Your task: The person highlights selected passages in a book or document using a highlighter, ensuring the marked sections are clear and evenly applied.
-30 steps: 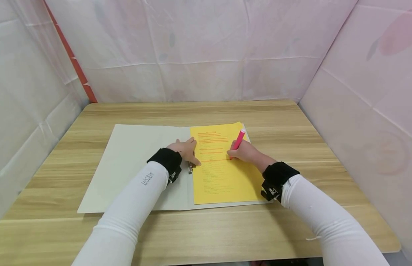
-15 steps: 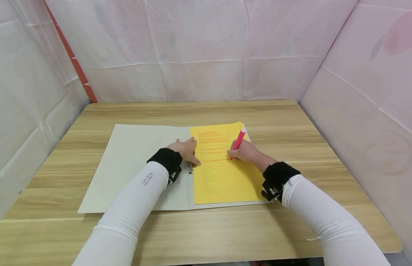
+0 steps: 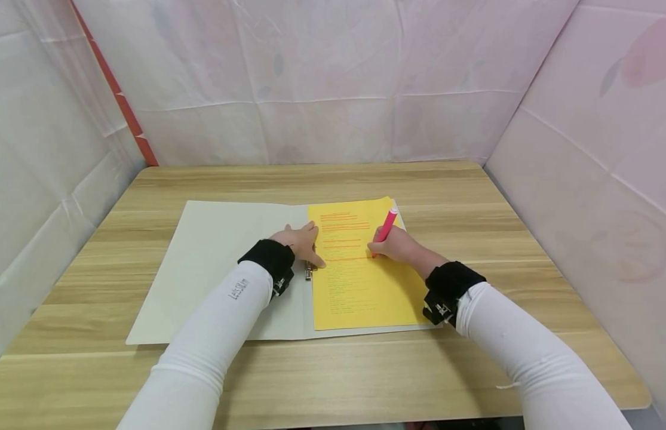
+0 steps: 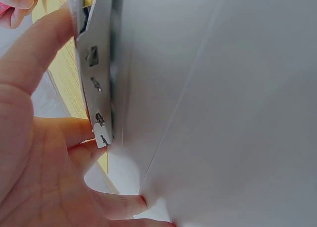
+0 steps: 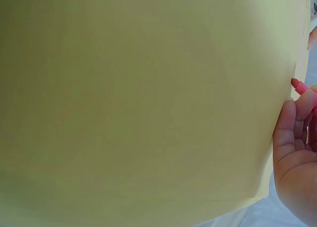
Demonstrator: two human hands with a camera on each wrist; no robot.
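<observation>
An open pale folder [image 3: 214,263] lies on the wooden table [image 3: 333,370], with a yellow printed sheet [image 3: 359,286] on its right half. Several upper lines of the sheet are marked in red. My right hand [image 3: 392,245] grips a pink marker [image 3: 386,226] with its tip down on the sheet; in the right wrist view the pink marker [image 5: 298,86] shows beside my fingers [image 5: 287,133]. My left hand [image 3: 303,240] lies flat on the sheet's left edge beside the metal clip [image 3: 308,272]. In the left wrist view that metal clip [image 4: 96,83] sits against my fingers [image 4: 34,48].
Pale fabric walls [image 3: 322,77] close in the table on the left, back and right. An orange strip [image 3: 114,89] runs down the back left corner. Bare wood shows around the folder on all sides.
</observation>
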